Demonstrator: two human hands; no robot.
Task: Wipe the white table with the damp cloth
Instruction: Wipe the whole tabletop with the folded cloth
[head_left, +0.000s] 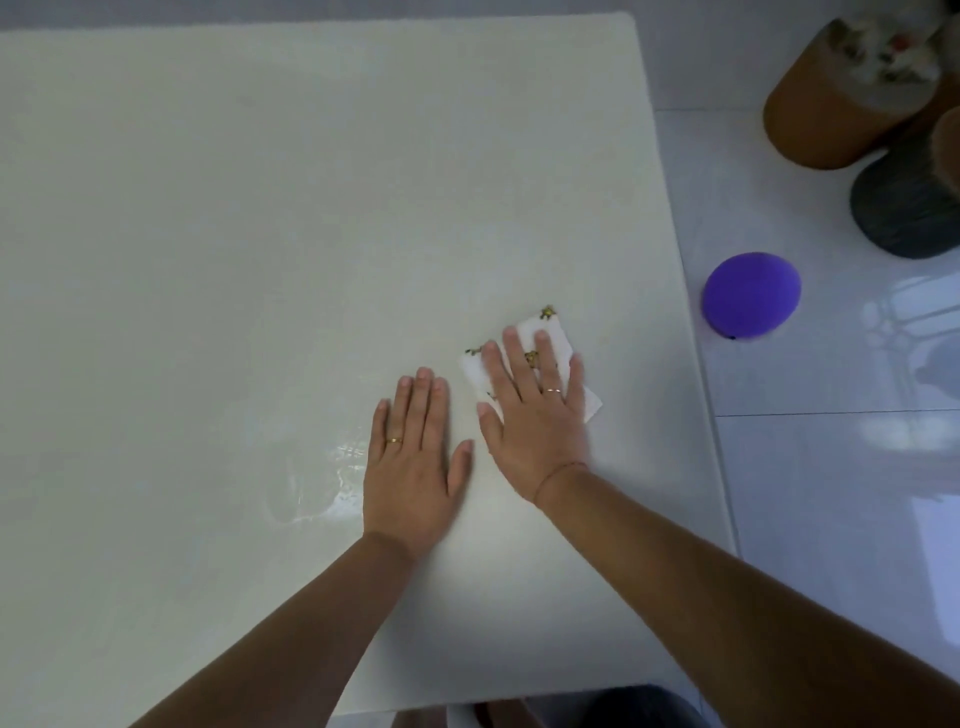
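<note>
Right hand (535, 415) lies flat, fingers straight, pressing the damp cloth (540, 338) onto the white table (260, 208) near its right edge; your left hand (410, 467) rests open beside it, holding nothing. Keep your palm level and overlap each pass; cloth corners poke out beyond the fingertips.

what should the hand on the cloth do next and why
Probably slide the right hand, pressed flat on the cloth, leftward across the table. Wet streaks glisten beyond the left hand, which lies flat in between and likely must lift first.
</note>
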